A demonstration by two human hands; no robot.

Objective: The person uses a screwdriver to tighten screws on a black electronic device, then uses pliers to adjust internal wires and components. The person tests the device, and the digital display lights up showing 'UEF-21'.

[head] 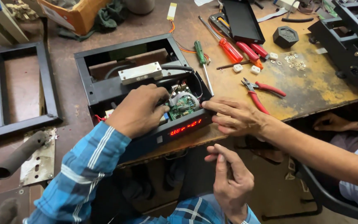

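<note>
One open black case [104, 89] at the worktop [311, 91] edge, left hand [137, 110] resting loosely on its circuit board [182, 103], right hand [228, 182] empty below, co-worker's hand [235, 117] touching the case front, pliers [262, 92] nearby.

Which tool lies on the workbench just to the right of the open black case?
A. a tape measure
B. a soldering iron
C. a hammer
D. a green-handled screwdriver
D: the green-handled screwdriver lies beside the right wall of the open black case, its shaft pointing towards the co-worker's hand; no hammer, soldering iron or tape measure shows there.
</note>
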